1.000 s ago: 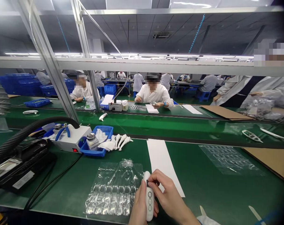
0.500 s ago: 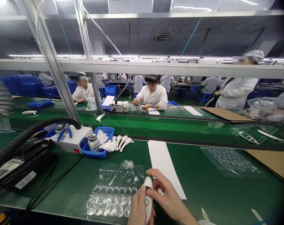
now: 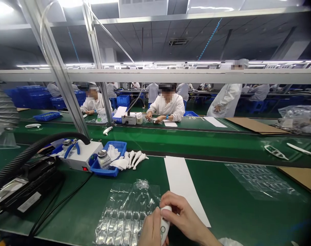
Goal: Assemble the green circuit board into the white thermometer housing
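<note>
A white handheld device (image 3: 165,228) with round button marks on its face stands tilted upright between my hands at the bottom centre. My left hand (image 3: 150,227) is closed around its lower body from the left. My right hand (image 3: 182,214) pinches the top end, thumb on the front face and fingers curled behind. Fingers cover much of the upper part. Under and left of my left hand lies a clear plastic blister sheet (image 3: 119,218) with rows of pockets. Behind my right hand a long white paper strip (image 3: 186,184) lies on the green bench.
A blue tray (image 3: 105,172) holds a metal-topped bottle and white cloths. White handle-shaped parts (image 3: 137,159) lie beside it. Further left are a white box (image 3: 79,155) with a red switch and a black hose (image 3: 29,150). Another clear sheet (image 3: 260,179) lies right. Co-workers sit across the conveyor.
My right hand's fingers have closed over the device's top end, covering the dark patch seen before. The view has shifted slightly. A standing person in the background has moved left.
</note>
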`<action>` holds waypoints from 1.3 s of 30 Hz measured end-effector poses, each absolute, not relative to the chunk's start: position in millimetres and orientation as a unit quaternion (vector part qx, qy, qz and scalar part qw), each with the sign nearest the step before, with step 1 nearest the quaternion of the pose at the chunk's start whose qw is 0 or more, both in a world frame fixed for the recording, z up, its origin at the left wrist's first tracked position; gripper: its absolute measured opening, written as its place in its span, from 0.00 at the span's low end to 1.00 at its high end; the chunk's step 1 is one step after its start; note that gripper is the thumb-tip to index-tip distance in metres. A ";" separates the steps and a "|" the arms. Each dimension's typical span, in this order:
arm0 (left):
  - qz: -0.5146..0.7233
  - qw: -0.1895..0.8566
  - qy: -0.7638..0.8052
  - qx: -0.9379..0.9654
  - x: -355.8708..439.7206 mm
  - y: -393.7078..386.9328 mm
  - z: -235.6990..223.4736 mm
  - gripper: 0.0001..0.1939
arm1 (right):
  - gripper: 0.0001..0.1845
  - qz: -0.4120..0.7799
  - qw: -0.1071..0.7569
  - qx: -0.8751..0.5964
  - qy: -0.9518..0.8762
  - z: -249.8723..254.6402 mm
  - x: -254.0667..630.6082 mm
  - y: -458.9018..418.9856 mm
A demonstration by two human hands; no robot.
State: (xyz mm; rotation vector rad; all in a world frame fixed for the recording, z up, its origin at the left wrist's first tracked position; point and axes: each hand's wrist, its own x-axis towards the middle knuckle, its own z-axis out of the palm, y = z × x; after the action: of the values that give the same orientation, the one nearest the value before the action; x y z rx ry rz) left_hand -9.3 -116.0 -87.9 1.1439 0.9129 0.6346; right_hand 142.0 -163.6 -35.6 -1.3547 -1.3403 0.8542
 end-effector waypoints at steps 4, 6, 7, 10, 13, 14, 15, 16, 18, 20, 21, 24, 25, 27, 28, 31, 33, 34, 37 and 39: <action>0.271 0.594 0.387 0.652 -3.3 -98.2 -76.4 0.19 | 0.15 0.398 0.507 -0.537 -0.544 -42.8 156.8 -150.8; 0.235 0.543 0.361 0.721 1.1 -74.5 -62.8 0.21 | 0.18 0.410 0.525 -0.554 -0.500 -51.8 180.9 -134.4; 0.228 0.504 0.348 0.757 3.3 -58.0 -56.4 0.21 | 0.20 0.400 0.543 -0.572 -0.466 -56.5 198.1 -123.3; 0.255 0.322 0.345 0.844 11.6 2.3 -48.7 0.20 | 0.25 0.318 0.608 -0.639 -0.348 -67.3 263.9 -83.5; 0.267 0.249 0.354 0.861 25.8 57.1 -60.1 0.18 | 0.24 0.232 0.646 -0.667 -0.291 -72.5 329.8 -48.7; 0.268 0.228 0.356 0.866 31.2 69.9 -66.0 0.17 | 0.24 0.208 0.653 -0.673 -0.278 -74.0 347.0 -40.7; 0.266 0.210 0.354 0.872 36.3 79.4 -71.8 0.15 | 0.23 0.187 0.657 -0.679 -0.269 -75.8 360.6 -34.8; 0.263 0.194 0.352 0.877 40.8 85.6 -77.1 0.14 | 0.22 0.171 0.657 -0.685 -0.264 -78.0 370.5 -30.9; 0.256 0.170 0.350 0.885 47.9 89.6 -85.1 0.13 | 0.22 0.148 0.651 -0.696 -0.265 -83.7 379.7 -27.9; 0.249 0.155 0.351 0.889 53.2 86.4 -89.5 0.13 | 0.20 0.138 0.641 -0.701 -0.282 -89.4 377.3 -29.4; 0.246 0.152 0.351 0.891 55.7 83.6 -90.6 0.13 | 0.19 0.135 0.635 -0.701 -0.294 -91.6 372.8 -31.2; 0.238 0.171 0.341 0.893 63.9 75.5 -91.3 0.10 | 0.14 0.139 0.619 -0.694 -0.340 -93.1 349.8 -38.4; 0.237 0.185 0.336 0.893 66.9 73.5 -91.0 0.09 | 0.12 0.147 0.612 -0.691 -0.355 -91.6 339.4 -40.9; 0.240 0.215 0.329 0.888 72.9 70.2 -89.5 0.06 | 0.07 0.179 0.592 -0.685 -0.385 -86.3 314.7 -45.3; 0.244 0.231 0.326 0.883 75.8 68.4 -88.4 0.06 | 0.06 0.201 0.579 -0.682 -0.398 -82.8 300.8 -47.0; 0.266 0.289 0.319 0.862 83.1 59.5 -82.9 0.05 | 0.07 0.261 0.552 -0.670 -0.422 -70.1 257.1 -50.1; 0.279 0.330 0.312 0.846 84.8 50.2 -76.4 0.12 | 0.13 0.270 0.552 -0.658 -0.435 -60.5 230.8 -51.8; 0.281 0.357 0.310 0.835 84.2 44.9 -72.2 0.20 | 0.17 0.267 0.556 -0.647 -0.448 -55.5 219.4 -52.9; 0.249 0.464 0.299 0.796 75.5 28.7 -57.1 0.28 | 0.19 0.246 0.578 -0.603 -0.492 -40.9 193.7 -57.8; 0.225 0.526 0.291 0.767 65.6 17.9 -48.1 0.23 | 0.17 0.253 0.593 -0.576 -0.503 -33.0 182.2 -61.7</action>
State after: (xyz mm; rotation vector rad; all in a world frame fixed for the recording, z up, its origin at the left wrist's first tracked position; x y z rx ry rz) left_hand 65.6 17.9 -48.1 1.8337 0.6964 0.5379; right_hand 182.2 -61.7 -33.0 -1.3378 -1.1682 0.5880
